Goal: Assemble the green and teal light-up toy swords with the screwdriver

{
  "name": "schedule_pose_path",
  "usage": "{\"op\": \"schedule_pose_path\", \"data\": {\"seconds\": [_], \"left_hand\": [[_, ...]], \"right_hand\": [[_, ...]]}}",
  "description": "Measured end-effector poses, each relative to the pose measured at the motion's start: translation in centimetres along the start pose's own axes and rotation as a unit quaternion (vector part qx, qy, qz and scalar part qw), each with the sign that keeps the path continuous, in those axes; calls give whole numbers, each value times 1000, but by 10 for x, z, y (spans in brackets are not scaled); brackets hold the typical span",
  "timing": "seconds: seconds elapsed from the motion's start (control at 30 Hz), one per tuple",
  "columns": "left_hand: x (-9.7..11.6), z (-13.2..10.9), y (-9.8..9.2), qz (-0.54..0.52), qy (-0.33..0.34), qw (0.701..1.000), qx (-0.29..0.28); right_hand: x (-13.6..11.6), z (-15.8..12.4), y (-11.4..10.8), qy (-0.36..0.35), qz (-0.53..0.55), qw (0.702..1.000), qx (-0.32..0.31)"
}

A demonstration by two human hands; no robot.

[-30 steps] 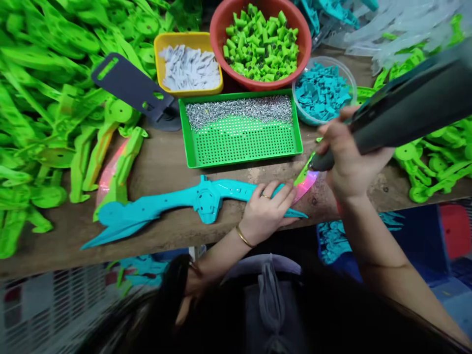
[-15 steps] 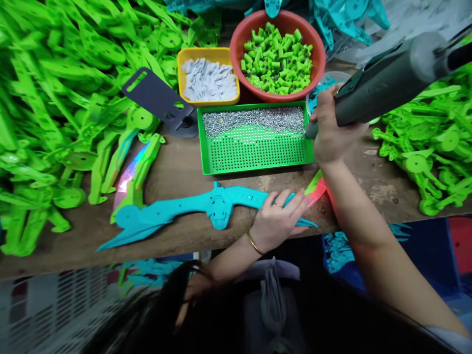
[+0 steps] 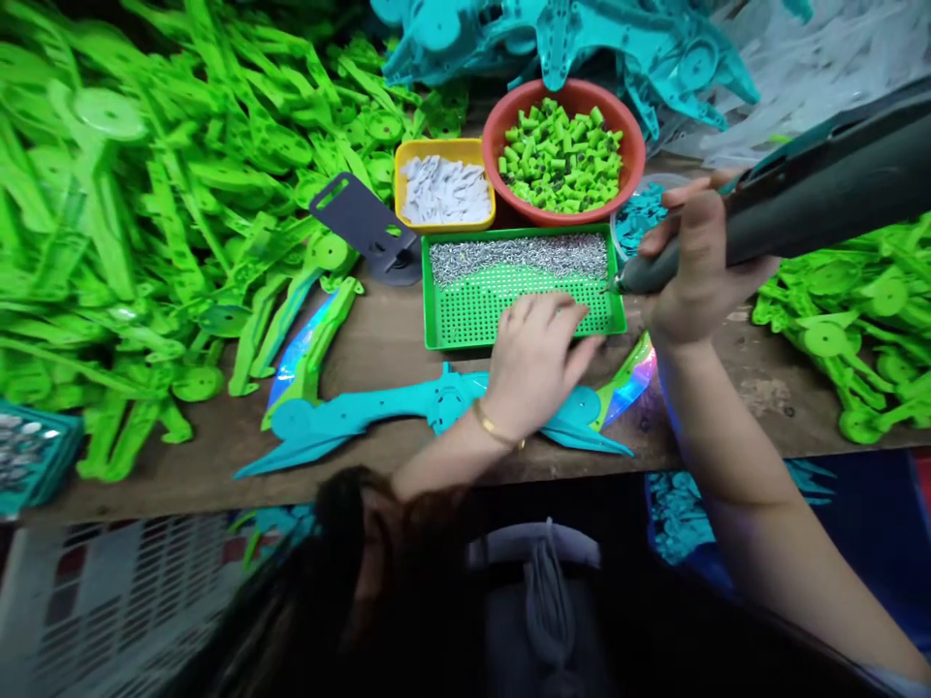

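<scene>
My right hand point(image 3: 688, 276) is wrapped round a dark electric screwdriver point(image 3: 815, 184), its tip pointing left at the tray's right end. My left hand point(image 3: 534, 354) is open, thumb apart from the fingers, over the front edge of a green perforated tray point(image 3: 433, 325). Small silver screws point(image 3: 516, 257) lie along the tray's back half. Below my left hand a turquoise bow-shaped plastic toy part point(image 3: 378, 402) lies flat on the bench, partly hidden by my hand and wrist. Shiny green pieces point(image 3: 629, 383) stick out at its two ends.
Behind the tray stand a yellow tub point(image 3: 445, 225) of pale pieces and a red bowl point(image 3: 495, 136) of green plugs. A dark slotted stand point(image 3: 356, 213) is left of them. Green parts pile up at left point(image 3: 145, 223) and right point(image 3: 836, 330); turquoise parts point(image 3: 560, 39) lie at the back.
My left hand has left the turquoise part and moved up and forward over the tray. The screwdriver stays in my right hand, now tilted flatter. The view has shifted.
</scene>
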State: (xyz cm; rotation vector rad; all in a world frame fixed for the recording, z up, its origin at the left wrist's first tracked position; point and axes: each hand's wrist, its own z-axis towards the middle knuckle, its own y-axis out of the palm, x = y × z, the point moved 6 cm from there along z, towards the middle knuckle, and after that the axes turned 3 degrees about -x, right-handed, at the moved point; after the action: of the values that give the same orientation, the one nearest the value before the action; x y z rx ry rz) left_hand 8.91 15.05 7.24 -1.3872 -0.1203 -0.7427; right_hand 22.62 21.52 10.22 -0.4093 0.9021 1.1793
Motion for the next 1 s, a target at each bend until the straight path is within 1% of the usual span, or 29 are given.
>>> {"op": "schedule_pose_path", "data": {"seconds": [0.03,0.1,0.13,0.2,0.27,0.33,0.4,0.47,0.53,0.6,0.7,0.77,0.87,0.93,1.0], "left_hand": [[-5,14,1,25,-21,999,-12],[-10,37,10,68,-30,996,-54],[-12,43,16,85,-27,993,-74],[-15,49,27,109,-23,989,-102],[-18,47,32,122,-30,986,-111],[-20,43,31,118,-38,987,-106],[-19,41,30,103,-26,989,-100],[-18,43,30,103,-10,990,-97],[-21,46,32,131,-20,986,-97],[-25,50,35,159,-41,981,-99],[-27,55,40,161,-24,981,-106],[-27,56,40,154,-12,982,-106],[-29,50,34,163,-27,982,-95],[-25,40,29,169,-20,982,-82],[-14,25,25,162,5,984,-72]], "right_hand": [[-6,-1,2,1,9,1000,-14],[-14,-6,5,15,-9,999,-38],[-15,-8,6,25,-33,998,-50],[-14,-12,6,37,-65,995,-65],[-12,-13,5,38,-46,996,-63],[-10,-12,3,30,7,999,-44],[-10,-10,2,29,39,998,-29],[-7,-6,2,32,22,999,-27],[-1,-1,0,34,-11,999,-14],[10,4,-3,35,-33,999,17],[35,7,-3,43,-51,997,49],[49,4,0,51,-68,995,43],[60,-3,6,61,-101,993,22],[61,-6,8,71,-103,992,9],[61,-7,8,79,-86,993,0]]}}
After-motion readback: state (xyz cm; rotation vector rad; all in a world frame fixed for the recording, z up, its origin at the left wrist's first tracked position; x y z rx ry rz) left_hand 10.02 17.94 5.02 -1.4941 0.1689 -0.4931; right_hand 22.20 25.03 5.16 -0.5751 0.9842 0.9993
